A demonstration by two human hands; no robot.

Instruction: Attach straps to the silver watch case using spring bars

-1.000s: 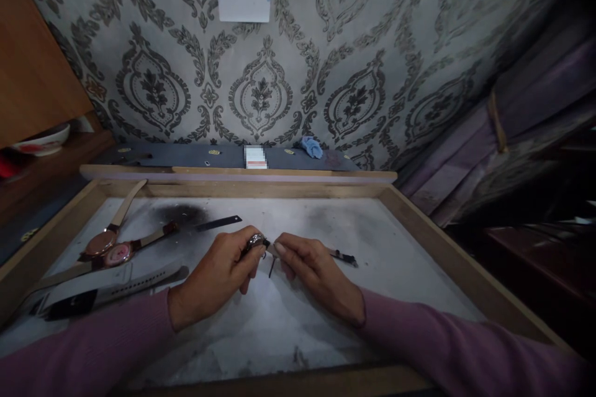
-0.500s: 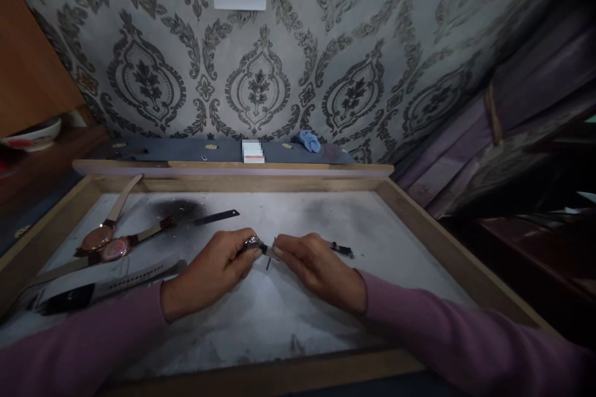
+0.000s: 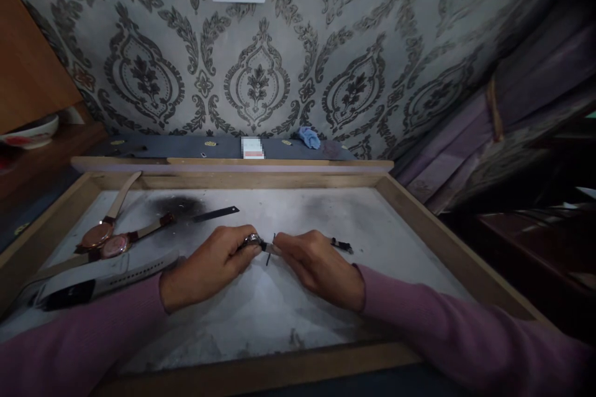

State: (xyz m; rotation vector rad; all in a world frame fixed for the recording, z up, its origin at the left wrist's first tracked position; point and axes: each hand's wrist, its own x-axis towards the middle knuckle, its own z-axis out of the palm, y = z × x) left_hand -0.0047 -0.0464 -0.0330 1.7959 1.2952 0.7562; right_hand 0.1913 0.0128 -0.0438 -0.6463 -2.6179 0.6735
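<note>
My left hand (image 3: 223, 267) is closed round a small wristwatch (image 3: 252, 240) with a silvery case, held above the tray's white floor. From the case a short strap (image 3: 269, 248), dark then pale, runs to the right. The fingertips of my right hand (image 3: 316, 267) are pinched on the strap's far end, so that end is hidden. A thin dark strip (image 3: 267, 258) crosses the strap just by these fingertips; I cannot tell whether it is attached. Beyond my right hand lies a short black strap piece (image 3: 343, 245) with what looks like a buckle.
A wooden-rimmed tray (image 3: 242, 180) surrounds the work. At its left lie two rose-gold watches (image 3: 97, 234) with straps and a larger watch with a pale strap (image 3: 139, 270). A dark flat blade (image 3: 216, 214) lies behind my left hand. A blue cloth (image 3: 309, 137) sits on the back ledge.
The view has tilted slightly downward. Both hands keep their grip in nearly the same place. More of the thin dark strip shows above the strap by my right fingertips.
</note>
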